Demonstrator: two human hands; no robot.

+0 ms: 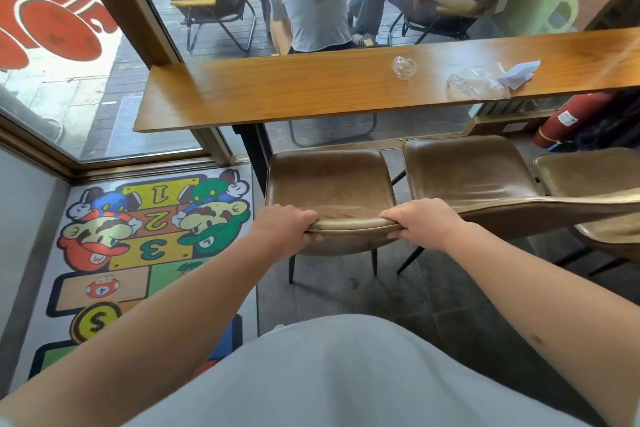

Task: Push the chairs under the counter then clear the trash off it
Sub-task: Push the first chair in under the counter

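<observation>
Both hands are gripping the top edge of the leftmost brown chair's backrest: the left hand is clamping its left end, the right hand its right end, fingers curling under the rim. The chair is standing just short of the wooden counter, seat facing it. On the counter, well right of this chair, are lying a clear plastic lid, a crumpled clear wrapper and a white paper scrap.

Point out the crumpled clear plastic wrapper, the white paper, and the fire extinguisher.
Crumpled clear plastic wrapper [476,83]: head view, its middle.
White paper [517,75]: head view, flat top face.
Fire extinguisher [571,116]: head view, red body.
</observation>
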